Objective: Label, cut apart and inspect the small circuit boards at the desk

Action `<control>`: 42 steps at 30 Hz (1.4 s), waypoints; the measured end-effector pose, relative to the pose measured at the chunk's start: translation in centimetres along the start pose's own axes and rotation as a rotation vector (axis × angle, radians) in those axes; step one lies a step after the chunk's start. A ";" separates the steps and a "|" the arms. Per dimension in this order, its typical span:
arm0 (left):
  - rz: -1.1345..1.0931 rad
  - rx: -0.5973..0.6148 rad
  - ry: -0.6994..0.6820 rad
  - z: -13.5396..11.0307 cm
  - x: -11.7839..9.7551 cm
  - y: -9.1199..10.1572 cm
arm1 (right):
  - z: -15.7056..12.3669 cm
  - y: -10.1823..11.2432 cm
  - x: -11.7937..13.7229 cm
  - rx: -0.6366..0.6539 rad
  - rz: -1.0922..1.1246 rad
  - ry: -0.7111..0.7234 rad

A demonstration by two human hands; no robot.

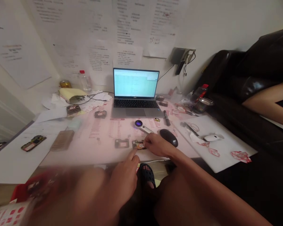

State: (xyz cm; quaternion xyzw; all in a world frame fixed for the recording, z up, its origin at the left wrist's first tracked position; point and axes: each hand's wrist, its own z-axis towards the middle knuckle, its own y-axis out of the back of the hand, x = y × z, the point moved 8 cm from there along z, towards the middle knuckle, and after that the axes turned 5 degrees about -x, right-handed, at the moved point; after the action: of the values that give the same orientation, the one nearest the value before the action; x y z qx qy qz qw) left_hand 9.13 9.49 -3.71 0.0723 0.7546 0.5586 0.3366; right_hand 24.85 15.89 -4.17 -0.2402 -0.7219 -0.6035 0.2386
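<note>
A small circuit board with a gold-coloured patch (139,145) lies flat on the pale printed desk mat (101,147), just in front of me. My right hand (157,144) is over its right end, with the fingertips at the board. Whether those fingers grip it, I cannot tell. My left hand (124,179) is nearer my body, slightly blurred, with the index finger stretched toward the board's lower edge and nothing visible in it. Behind the board lies a white-handled magnifier with a purple-tinted lens (141,125). A black computer mouse (169,137) sits just beyond my right hand.
An open laptop (135,91) stands at the back of the desk. Several bare phone boards, including one (122,143) beside my hands, lie around it. A black marker (167,118) and a white mouse (212,137) lie to the right, beside a dark leather sofa (257,81).
</note>
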 end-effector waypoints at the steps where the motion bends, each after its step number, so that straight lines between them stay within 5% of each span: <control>1: -0.004 -0.008 -0.005 0.0 0.0 0.0 | -0.1 0.0 0.1 -0.006 -0.009 -0.003; 19: -0.012 -0.019 -0.023 0.0 0.2 -0.2 | -0.3 1.0 -0.5 -0.280 -0.102 -0.140; 32: -0.049 -0.001 -0.002 -0.4 0.2 0.0 | -0.6 0.2 -0.2 -0.271 -0.125 -0.067; 38: -0.298 -0.158 -0.029 -1.4 1.0 1.2 | -1.2 0.0 -0.1 -0.242 -0.086 0.029; 42: -0.618 -0.226 0.098 -2.8 4.5 3.2 | -2.0 -0.1 1.2 -0.155 -0.039 0.174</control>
State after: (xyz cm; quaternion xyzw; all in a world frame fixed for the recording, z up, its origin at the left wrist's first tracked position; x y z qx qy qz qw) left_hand 3.21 10.63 -2.30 -0.2250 0.6896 0.5128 0.4592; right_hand 23.99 13.93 -3.14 -0.1906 -0.6541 -0.6807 0.2691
